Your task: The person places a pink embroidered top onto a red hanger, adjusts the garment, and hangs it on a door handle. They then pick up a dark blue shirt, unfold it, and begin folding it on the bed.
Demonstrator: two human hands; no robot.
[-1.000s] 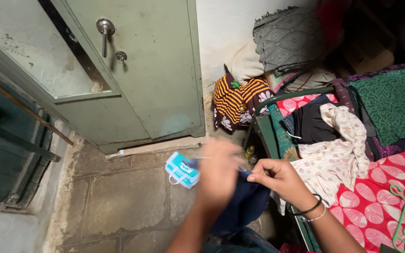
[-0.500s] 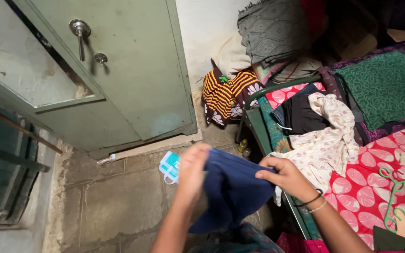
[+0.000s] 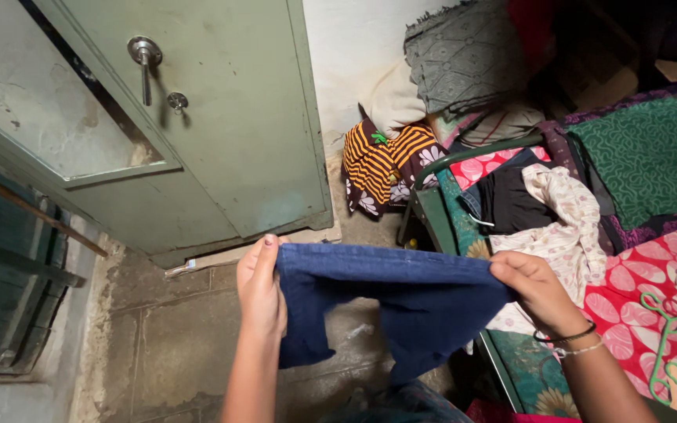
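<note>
Holding a dark blue garment (image 3: 401, 301) stretched flat between both hands, up over the stone floor (image 3: 182, 337) in front of the bed, that's the head view right now. Left hand (image 3: 262, 288) has its fingers closed around the left end of the top edge, right hand (image 3: 533, 288) is pinched shut on the right end, and the cloth hangs down from that taut edge in two uneven flaps. Half a second ago it was still bunched up between the hands, which sat much closer together, so the big change is that they've pulled apart and the fabric is now spread wide, looks to me like it's been opened out to get a clean edge. It also now hides the small blue-and-white packet that showed on the floor earlier. Around it: green metal cabinet (image 3: 221, 117) with a handle at upper left, a striped orange-and-black cloth (image 3: 385, 160) against the wall, a cream patterned garment (image 3: 566, 227) heaped on the red floral bedsheet (image 3: 652, 290), and a green hanger (image 3: 675, 345) at the right edge.
</note>
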